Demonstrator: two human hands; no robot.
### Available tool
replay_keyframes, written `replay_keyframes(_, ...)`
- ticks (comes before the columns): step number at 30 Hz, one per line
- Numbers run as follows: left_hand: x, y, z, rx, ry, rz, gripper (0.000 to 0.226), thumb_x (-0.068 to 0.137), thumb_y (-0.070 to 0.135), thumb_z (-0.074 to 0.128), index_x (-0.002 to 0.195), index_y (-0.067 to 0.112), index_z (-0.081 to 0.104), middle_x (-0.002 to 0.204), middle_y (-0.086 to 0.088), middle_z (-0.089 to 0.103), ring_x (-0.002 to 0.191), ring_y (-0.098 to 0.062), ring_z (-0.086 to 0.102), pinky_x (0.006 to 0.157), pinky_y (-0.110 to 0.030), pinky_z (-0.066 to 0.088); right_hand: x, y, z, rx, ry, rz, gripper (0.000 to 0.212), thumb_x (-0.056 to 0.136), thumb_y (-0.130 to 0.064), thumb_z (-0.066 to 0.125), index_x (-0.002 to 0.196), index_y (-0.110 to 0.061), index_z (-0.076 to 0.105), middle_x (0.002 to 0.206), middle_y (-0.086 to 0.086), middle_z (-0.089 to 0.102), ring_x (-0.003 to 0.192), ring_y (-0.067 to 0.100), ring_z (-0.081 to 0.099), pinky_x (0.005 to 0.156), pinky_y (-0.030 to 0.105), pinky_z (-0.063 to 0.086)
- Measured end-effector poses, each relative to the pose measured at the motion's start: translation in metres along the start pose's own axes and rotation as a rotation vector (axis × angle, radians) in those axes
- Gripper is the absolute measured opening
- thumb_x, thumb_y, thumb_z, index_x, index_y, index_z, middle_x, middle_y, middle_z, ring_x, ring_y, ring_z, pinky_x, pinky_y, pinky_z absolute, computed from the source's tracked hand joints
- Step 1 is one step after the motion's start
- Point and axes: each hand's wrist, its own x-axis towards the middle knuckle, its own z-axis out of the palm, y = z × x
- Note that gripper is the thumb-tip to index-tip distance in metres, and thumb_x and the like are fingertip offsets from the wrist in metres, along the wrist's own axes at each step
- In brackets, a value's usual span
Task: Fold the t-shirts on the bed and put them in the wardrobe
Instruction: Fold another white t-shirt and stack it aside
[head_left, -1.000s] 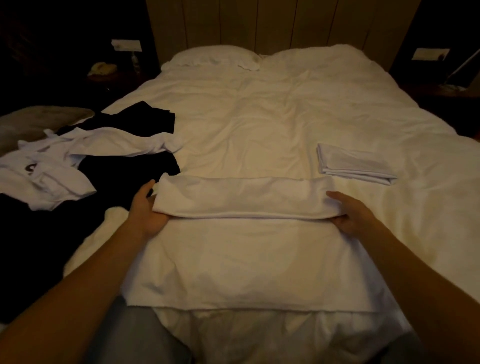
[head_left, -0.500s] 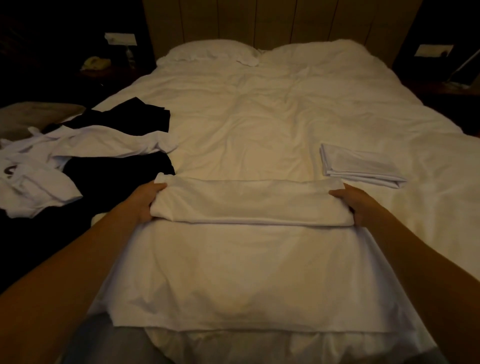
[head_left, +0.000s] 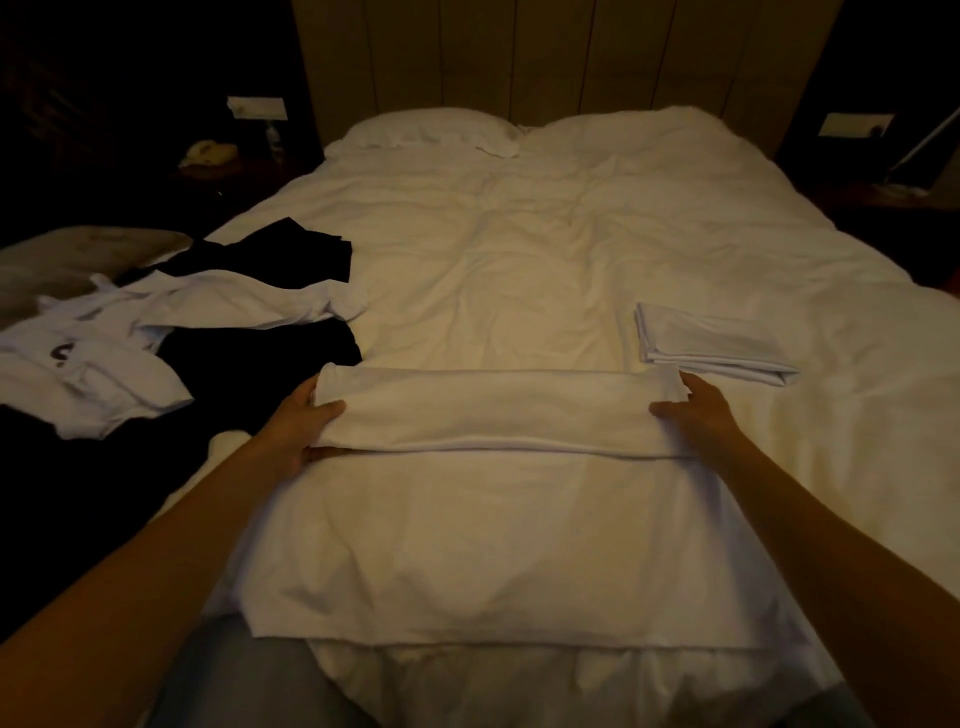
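since a second ago the right hand (head_left: 696, 415) has let go and lies flat on the white t-shirt (head_left: 493, 519) on the bed (head_left: 519, 260); left hand (head_left: 306, 423) still grips its folded edge.

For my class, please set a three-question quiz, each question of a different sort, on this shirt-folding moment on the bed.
1. True or false: the left hand grips the folded end of the white t-shirt.
2. Where does the finished folded shirt lie? A) beyond the right hand B) on the pillow C) on the floor
3. Fill in: the unfolded pile to the left holds white and ____ clothes.

Key: 1 true; 2 A; 3 black.
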Motion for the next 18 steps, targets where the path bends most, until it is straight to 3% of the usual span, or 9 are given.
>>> replay_keyframes(4,-0.013,-0.006,0.0,0.177,0.125,0.06,0.06,0.094,0.02,0.066,0.147,0.021,0.039,0.144,-0.007,0.045,0.106,-0.028,0.053,0.046,-0.033,0.057,-0.009,-0.002,0.001,-0.141,0.098,0.039,0.059,0.083,-0.009,0.074,0.137,-0.004,0.052,0.125,0.022,0.062,0.113,0.037,0.059,0.094,0.037,0.042)
replay_keyframes(6,-0.015,-0.008,-0.003,0.372,0.161,0.152,0.067,0.09,0.027,0.071,0.147,0.017,0.038,0.141,-0.012,0.048,0.101,-0.031,0.058,0.044,-0.031,0.055,-0.02,-0.003,0.004,-0.239,0.122,-0.006,0.057,0.085,-0.013,0.072,0.137,-0.003,0.051,0.126,0.022,0.061,0.116,0.037,0.057,0.098,0.039,0.041)
replay_keyframes(7,-0.016,-0.009,-0.006,0.499,0.173,0.222,0.07,0.088,0.03,0.072,0.147,0.015,0.037,0.139,-0.014,0.05,0.1,-0.033,0.059,0.048,-0.03,0.054,-0.026,-0.003,0.007,-0.316,0.132,-0.071,0.057,0.085,-0.015,0.073,0.137,-0.002,0.051,0.128,0.023,0.059,0.119,0.038,0.055,0.101,0.039,0.039)
replay_keyframes(10,-0.021,-0.013,-0.012,0.815,0.19,0.368,0.071,0.088,0.034,0.072,0.146,0.012,0.037,0.134,-0.018,0.055,0.111,-0.038,0.057,0.081,-0.039,0.05,-0.043,0.0,0.023,-0.537,0.106,-0.264,0.055,0.091,-0.03,0.065,0.139,-0.005,0.052,0.139,0.022,0.051,0.129,0.038,0.046,0.109,0.038,0.031)
replay_keyframes(12,-0.028,-0.015,-0.008,1.044,0.313,0.423,0.064,0.089,0.037,0.067,0.142,0.014,0.04,0.125,-0.019,0.057,0.11,-0.039,0.057,0.081,-0.045,0.047,-0.053,0.001,0.036,-0.671,0.038,-0.379,0.056,0.095,-0.041,0.055,0.139,-0.006,0.052,0.145,0.02,0.048,0.136,0.036,0.041,0.113,0.039,0.028)
replay_keyframes(14,-0.032,-0.018,0.0,1.21,0.375,0.567,0.056,0.091,0.038,0.06,0.138,0.009,0.048,0.122,-0.021,0.056,0.11,-0.04,0.053,0.082,-0.048,0.047,-0.059,0.003,0.046,-0.79,-0.057,-0.411,0.054,0.1,-0.04,0.049,0.144,-0.009,0.046,0.152,0.016,0.039,0.143,0.032,0.031,0.117,0.037,0.021)
replay_keyframes(16,-0.03,-0.021,0.007,1.247,0.255,0.704,0.062,0.091,0.048,0.044,0.137,0.007,0.052,0.131,-0.022,0.054,0.121,-0.04,0.05,0.096,-0.05,0.044,-0.058,0.01,0.051,-0.848,-0.11,-0.403,0.053,0.103,-0.04,0.042,0.148,-0.012,0.04,0.156,0.013,0.033,0.146,0.03,0.026,0.118,0.035,0.017)
replay_keyframes(18,-0.026,-0.027,0.011,1.263,0.057,0.709,0.072,0.091,0.054,0.027,0.144,0.009,0.047,0.146,-0.019,0.046,0.135,-0.035,0.041,0.11,-0.043,0.034,-0.053,0.014,0.051,-0.861,-0.101,-0.353,0.053,0.103,-0.041,0.038,0.148,-0.014,0.04,0.157,0.013,0.033,0.146,0.028,0.027,0.118,0.035,0.018)
